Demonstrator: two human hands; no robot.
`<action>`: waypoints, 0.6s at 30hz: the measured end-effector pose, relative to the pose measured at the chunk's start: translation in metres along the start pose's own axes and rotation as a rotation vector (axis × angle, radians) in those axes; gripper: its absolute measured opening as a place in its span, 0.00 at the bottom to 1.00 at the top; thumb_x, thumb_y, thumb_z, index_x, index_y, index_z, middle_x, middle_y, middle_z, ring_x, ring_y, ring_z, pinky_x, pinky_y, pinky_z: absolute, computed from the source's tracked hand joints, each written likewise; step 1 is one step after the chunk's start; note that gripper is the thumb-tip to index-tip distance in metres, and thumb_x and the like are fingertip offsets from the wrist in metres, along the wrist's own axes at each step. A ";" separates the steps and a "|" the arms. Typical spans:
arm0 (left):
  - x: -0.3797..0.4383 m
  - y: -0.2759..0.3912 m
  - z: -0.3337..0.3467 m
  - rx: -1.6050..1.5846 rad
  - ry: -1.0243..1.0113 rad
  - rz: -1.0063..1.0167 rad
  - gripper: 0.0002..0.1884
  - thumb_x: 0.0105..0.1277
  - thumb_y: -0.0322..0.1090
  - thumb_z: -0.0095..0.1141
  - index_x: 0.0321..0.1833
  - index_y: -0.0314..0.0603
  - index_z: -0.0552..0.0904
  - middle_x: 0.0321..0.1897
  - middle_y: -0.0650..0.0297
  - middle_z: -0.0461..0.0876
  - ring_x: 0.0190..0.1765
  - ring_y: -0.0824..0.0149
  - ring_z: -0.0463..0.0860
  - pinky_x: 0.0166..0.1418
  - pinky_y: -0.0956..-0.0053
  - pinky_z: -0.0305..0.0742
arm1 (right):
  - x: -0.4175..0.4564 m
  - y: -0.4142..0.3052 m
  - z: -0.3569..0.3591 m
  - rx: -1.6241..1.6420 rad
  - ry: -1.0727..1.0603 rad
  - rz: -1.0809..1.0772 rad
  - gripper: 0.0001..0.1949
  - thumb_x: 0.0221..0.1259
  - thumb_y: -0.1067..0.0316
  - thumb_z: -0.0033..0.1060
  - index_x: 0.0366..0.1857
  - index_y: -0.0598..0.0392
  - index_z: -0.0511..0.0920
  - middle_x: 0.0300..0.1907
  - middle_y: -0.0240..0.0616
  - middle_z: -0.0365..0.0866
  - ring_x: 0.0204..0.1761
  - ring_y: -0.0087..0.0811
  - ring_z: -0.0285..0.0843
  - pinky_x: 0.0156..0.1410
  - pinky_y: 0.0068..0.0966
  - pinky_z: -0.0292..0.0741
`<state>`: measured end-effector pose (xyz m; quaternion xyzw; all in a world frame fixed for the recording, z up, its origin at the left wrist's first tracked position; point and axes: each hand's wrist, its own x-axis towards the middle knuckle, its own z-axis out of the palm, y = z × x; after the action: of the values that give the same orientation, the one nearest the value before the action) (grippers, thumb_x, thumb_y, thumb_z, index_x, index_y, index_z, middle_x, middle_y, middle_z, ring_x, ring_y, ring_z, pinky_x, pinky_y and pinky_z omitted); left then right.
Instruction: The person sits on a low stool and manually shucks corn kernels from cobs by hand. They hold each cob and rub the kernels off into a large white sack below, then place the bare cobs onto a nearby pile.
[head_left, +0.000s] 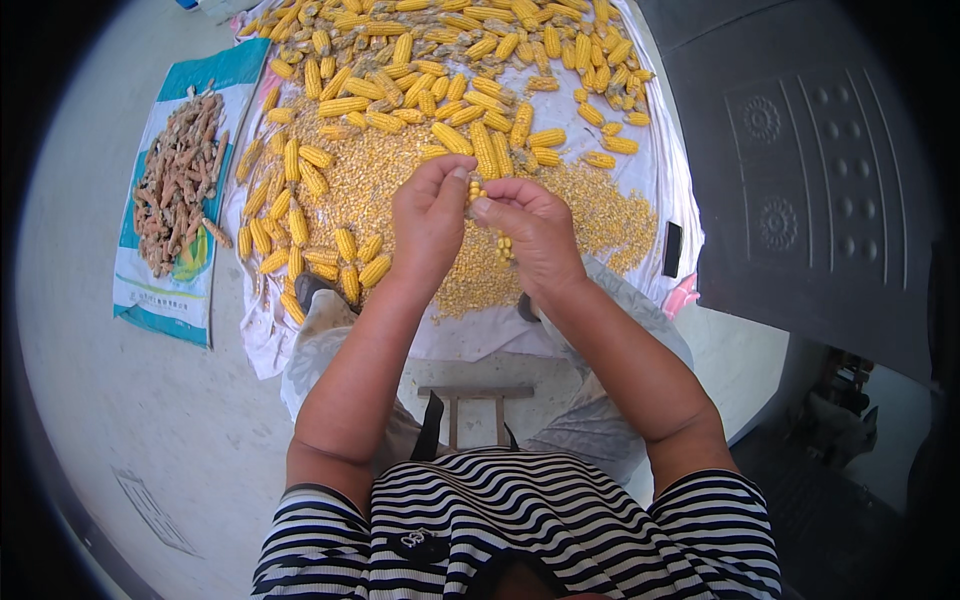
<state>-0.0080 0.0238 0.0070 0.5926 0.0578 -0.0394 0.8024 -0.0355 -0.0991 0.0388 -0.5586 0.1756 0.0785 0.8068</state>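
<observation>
Between my two hands is a partly bare corn cob (476, 192), with some yellow kernels left on it. My left hand (435, 214) pinches its upper end between thumb and fingers. From the other side my right hand (534, 225) grips it, the thumb pressed against the kernels. A lower stretch of kernels (505, 249) shows beneath the right palm; the fingers hide the rest. Loose corn kernels (480, 289) lie in a wide layer below both hands. Just beyond the fingertips rest whole yellow corn ears (484, 150).
A white cloth (457, 341) under the corn reaches my shoes. At left, a printed woven sack (169, 300) carries a heap of stripped cobs (176, 180). A black phone-like object (673, 249) lies on the cloth's right edge, beside a dark embossed panel (810, 165). A wooden stool (476, 392) is beneath me.
</observation>
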 end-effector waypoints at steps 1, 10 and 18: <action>-0.001 0.001 0.000 0.016 0.003 0.028 0.09 0.73 0.29 0.53 0.48 0.34 0.83 0.34 0.68 0.82 0.35 0.81 0.76 0.40 0.83 0.71 | 0.000 0.001 0.001 0.007 -0.001 -0.002 0.10 0.60 0.77 0.66 0.44 0.66 0.79 0.38 0.39 0.85 0.40 0.26 0.84 0.49 0.21 0.81; 0.002 0.000 0.000 -0.115 0.082 0.047 0.08 0.74 0.30 0.53 0.49 0.37 0.83 0.27 0.74 0.76 0.27 0.84 0.68 0.29 0.87 0.62 | -0.005 0.004 0.008 0.063 -0.019 0.010 0.10 0.60 0.75 0.66 0.43 0.65 0.80 0.37 0.37 0.84 0.39 0.24 0.82 0.48 0.21 0.79; -0.001 0.015 0.013 -0.191 -0.013 -0.176 0.10 0.73 0.38 0.58 0.45 0.37 0.83 0.25 0.71 0.79 0.26 0.81 0.71 0.29 0.85 0.64 | 0.004 -0.008 0.007 0.079 0.091 -0.080 0.08 0.60 0.77 0.67 0.41 0.65 0.80 0.36 0.36 0.84 0.37 0.22 0.82 0.46 0.19 0.80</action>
<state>-0.0068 0.0162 0.0255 0.5059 0.1076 -0.1078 0.8490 -0.0278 -0.0959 0.0462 -0.5357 0.1924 0.0136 0.8221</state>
